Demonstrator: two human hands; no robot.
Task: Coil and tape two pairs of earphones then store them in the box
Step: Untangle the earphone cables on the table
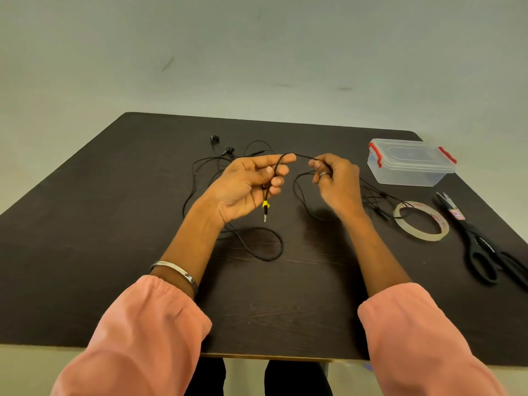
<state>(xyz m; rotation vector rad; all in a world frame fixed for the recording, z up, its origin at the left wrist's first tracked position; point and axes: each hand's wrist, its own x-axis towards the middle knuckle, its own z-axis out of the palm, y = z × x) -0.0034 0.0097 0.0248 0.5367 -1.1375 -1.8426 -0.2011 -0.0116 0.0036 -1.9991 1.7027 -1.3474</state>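
Note:
My left hand (248, 184) grips a black earphone cable (300, 156) near its plug end; the plug (265, 211), with a yellow band, hangs below my fingers. My right hand (335, 178) pinches the same cable a short way along, so a taut span runs between both hands above the table. The rest of that cable trails onto the table toward two earbuds (225, 150) at the back left. A second black earphone cable (374, 200) lies loose beside my right hand. The clear plastic box (411, 164), lid on with red clips, stands at the back right.
A roll of tape (420, 221) lies flat to the right of my right hand, with the second cable reaching onto it. Black scissors (483, 244) lie near the table's right edge. The dark wooden table (114, 252) ends close to my body.

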